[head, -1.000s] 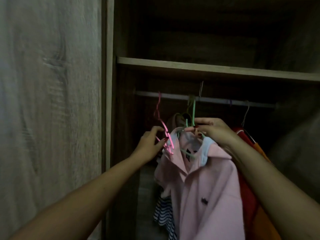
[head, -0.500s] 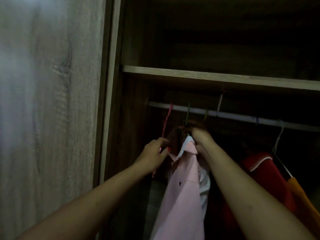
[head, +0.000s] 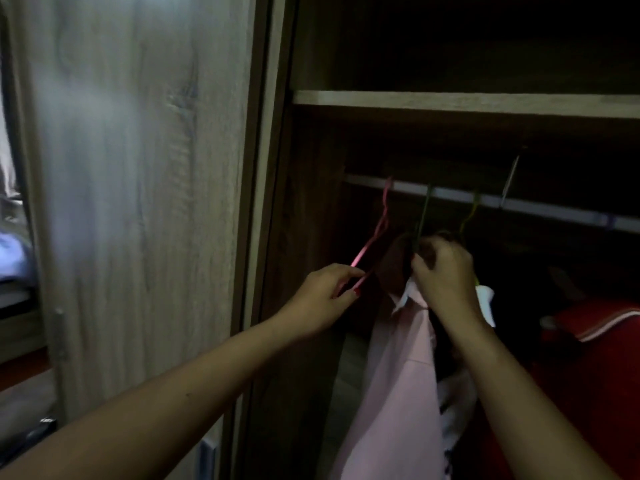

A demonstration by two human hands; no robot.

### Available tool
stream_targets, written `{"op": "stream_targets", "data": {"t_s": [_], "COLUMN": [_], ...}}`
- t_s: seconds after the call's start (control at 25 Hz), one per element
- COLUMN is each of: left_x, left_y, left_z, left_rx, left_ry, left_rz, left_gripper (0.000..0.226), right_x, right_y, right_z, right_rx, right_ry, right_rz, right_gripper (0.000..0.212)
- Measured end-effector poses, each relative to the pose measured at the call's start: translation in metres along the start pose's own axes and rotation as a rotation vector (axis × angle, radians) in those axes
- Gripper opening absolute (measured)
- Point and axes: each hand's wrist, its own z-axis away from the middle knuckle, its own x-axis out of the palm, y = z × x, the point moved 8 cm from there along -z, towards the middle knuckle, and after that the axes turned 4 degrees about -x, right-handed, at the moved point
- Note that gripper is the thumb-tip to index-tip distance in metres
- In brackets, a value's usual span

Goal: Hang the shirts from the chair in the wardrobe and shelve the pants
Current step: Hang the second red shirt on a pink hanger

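Your forearms are bare, with no sleeves, watch or bands showing. Your left hand (head: 325, 296) has red-painted nails; your right hand (head: 445, 271) shows no rings.

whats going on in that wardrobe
A person is hanging clothes. The right hand grips the top of a pink shirt at its collar, by a green hanger hooked over the rail. The left hand pinches the lower part of an empty pink hanger, which also hangs on the rail to the left of the shirt. A red garment hangs further right. The shelf above looks dark; I can't tell what's on it.
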Motion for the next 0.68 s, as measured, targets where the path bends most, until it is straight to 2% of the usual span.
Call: {"op": "stream_targets", "data": {"t_s": [0.12, 0.2, 0.28, 0.36, 0.48, 0.56, 0.68], "left_x": [-0.025, -0.055, -0.086, -0.122, -0.192, -0.238, -0.290], "left_y": [-0.003, -0.018, -0.043, -0.088, -0.170, -0.225, -0.290], "left_z": [0.040, 0.080, 0.128, 0.187, 0.300, 0.384, 0.510], "left_rx": [0.024, 0.016, -0.065, -0.228, -0.531, -0.726, -0.985], "left_ry": [0.059, 0.130, 0.172, 0.232, 0.396, 0.514, 0.697], "left_rz": [0.111, 0.176, 0.264, 0.349, 0.398, 0.391, 0.362], "left_gripper": [0.036, 0.035, 0.033, 0.028, 0.026, 0.026, 0.024], "right_x": [0.000, 0.019, 0.044, 0.089, 0.194, 0.265, 0.353], "right_y": [-0.064, -0.110, -0.154, -0.194, -0.263, -0.313, -0.367], "right_z": [0.037, 0.067, 0.098, 0.131, 0.194, 0.247, 0.330], "right_rx": [-0.176, -0.246, -0.284, -0.265, -0.114, -0.048, 0.037], "right_ry": [0.074, 0.037, -0.029, -0.159, -0.472, -0.673, -0.908], "right_rz": [-0.114, -0.224, -0.367, -0.538, -0.747, -0.813, -0.854], "right_gripper": [0.025, 0.024, 0.021, 0.021, 0.031, 0.036, 0.033]}}
